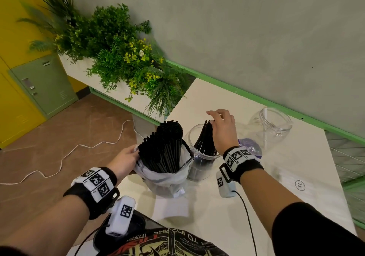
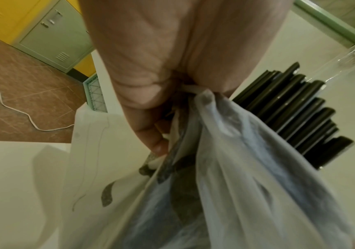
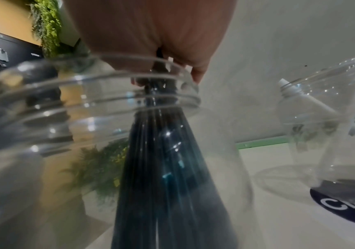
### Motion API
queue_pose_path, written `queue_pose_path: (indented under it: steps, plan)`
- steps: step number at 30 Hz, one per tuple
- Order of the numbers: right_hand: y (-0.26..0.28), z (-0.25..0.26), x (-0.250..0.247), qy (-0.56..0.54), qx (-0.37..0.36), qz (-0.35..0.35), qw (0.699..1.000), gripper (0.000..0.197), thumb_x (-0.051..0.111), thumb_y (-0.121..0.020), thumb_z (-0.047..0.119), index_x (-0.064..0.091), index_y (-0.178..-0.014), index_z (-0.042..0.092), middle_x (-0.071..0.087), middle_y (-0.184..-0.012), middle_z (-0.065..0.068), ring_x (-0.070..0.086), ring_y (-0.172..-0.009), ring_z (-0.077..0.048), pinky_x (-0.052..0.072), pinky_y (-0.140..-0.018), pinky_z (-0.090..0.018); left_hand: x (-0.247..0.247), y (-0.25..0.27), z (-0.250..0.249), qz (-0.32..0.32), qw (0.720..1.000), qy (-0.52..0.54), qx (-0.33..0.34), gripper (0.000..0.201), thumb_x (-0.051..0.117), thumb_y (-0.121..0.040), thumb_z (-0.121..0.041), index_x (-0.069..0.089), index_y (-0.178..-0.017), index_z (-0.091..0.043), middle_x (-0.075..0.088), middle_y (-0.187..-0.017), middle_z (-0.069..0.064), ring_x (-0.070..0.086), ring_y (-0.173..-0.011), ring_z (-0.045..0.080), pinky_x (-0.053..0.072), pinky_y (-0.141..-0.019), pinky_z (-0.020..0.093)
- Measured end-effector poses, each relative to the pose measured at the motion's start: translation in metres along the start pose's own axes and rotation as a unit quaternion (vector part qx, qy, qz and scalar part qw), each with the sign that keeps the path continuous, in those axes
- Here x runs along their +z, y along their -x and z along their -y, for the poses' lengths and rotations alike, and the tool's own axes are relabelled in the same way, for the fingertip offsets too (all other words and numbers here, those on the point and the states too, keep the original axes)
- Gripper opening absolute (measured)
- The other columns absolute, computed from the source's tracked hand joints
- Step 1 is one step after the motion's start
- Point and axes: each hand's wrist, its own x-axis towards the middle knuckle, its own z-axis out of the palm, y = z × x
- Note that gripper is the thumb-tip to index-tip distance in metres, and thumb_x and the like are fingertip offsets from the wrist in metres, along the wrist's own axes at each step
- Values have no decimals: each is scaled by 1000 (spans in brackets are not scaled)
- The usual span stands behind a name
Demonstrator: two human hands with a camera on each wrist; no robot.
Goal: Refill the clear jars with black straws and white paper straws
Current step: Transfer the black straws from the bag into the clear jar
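Left hand: the left hand (image 1: 126, 161) pinches the rim of the thin white plastic bag (image 1: 164, 178), fingers curled round the gathered plastic (the left wrist view shows the thumb pressed on the fold).
Bag: it stands on the white table (image 1: 276, 180) just right of the left hand, with a thick bundle of black straws (image 1: 164, 147) upright in it, tops well above the rim.
Right hand: the right hand (image 1: 222, 131) is over the mouth of the near clear jar (image 1: 197, 168), fingers closed on the top of a small bunch of black straws (image 1: 205, 139) (the index finger sticks out, free).
Near jar: between the two hands, touching the bag; the small bunch leans inside it, lower ends at the bottom.
Far jar: a second clear jar (image 1: 273, 125) stands beyond and to the right of the right hand, well apart from it, with one white paper straw (image 1: 265, 129) in it.
Lid: a purplish clear lid (image 1: 250, 148) lies on the table just past the right wrist.
Elsewhere: green plants (image 1: 118, 54) beyond the left hand, and a white cable (image 1: 69, 156) on the brown floor.
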Motion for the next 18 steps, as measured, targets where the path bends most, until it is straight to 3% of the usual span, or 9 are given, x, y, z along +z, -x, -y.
queue_pose_path:
  steps: [2,4,7,8,11,14,16,18]
  plan:
    - [-2,1,0,-18,-30,8,999,39,47,-95,3,58,-127,21,49,-129,-10,46,-112,-33,43,-96,-44,-2,0,1,6,1000,-3,-2,19,37,-101,-4,53,-108,-12,60,-99,21,60,-93,25,50,-90,43]
    - [-3,4,3,4,-69,34,997,35,46,-97,12,59,-126,24,53,-127,-7,48,-108,-32,46,-91,-42,-2,0,1,5,1000,-4,-4,19,37,-101,-4,52,-108,-13,60,-98,20,59,-93,26,46,-97,50]
    - [-3,4,9,36,-93,78,992,32,45,-96,37,65,-118,25,59,-114,-3,49,-102,-31,45,-88,-43,-2,0,0,1,1000,3,-6,17,36,-101,-3,48,-105,-15,56,-97,18,55,-92,25,47,-93,46]
    - [-3,2,11,40,-95,82,991,31,49,-94,38,67,-114,22,59,-110,-4,48,-100,-31,45,-87,-43,-1,0,0,-1,1000,6,-6,17,36,-101,-3,47,-105,-16,55,-97,18,54,-91,25,47,-88,43]
    - [-6,2,15,17,-91,21,996,18,52,-95,20,66,-100,10,57,-98,-10,47,-91,-32,42,-85,-43,-1,0,2,-9,1000,12,-8,17,36,-101,-3,48,-105,-14,56,-97,18,54,-92,24,46,-81,37]
    - [-9,5,10,-25,-50,-63,996,23,41,-96,11,63,-96,2,54,-96,-16,44,-86,-34,34,-82,-33,0,2,3,-11,1000,15,-8,17,36,-101,-2,50,-104,-11,58,-98,19,56,-90,24,48,-81,36]
    - [-10,3,8,-10,-32,-67,997,20,43,-95,8,63,-98,3,54,-98,-17,45,-87,-35,35,-84,-34,0,2,3,-10,1000,21,-9,18,36,-101,0,51,-105,-9,59,-99,20,58,-89,24,49,-83,37]
    - [-11,-1,7,24,-18,-12,999,23,43,-97,17,61,-107,7,56,-106,-14,47,-94,-35,40,-88,-43,1,2,2,-8,1000,25,-10,20,35,-101,1,51,-106,-10,59,-100,20,59,-87,24,49,-85,37]
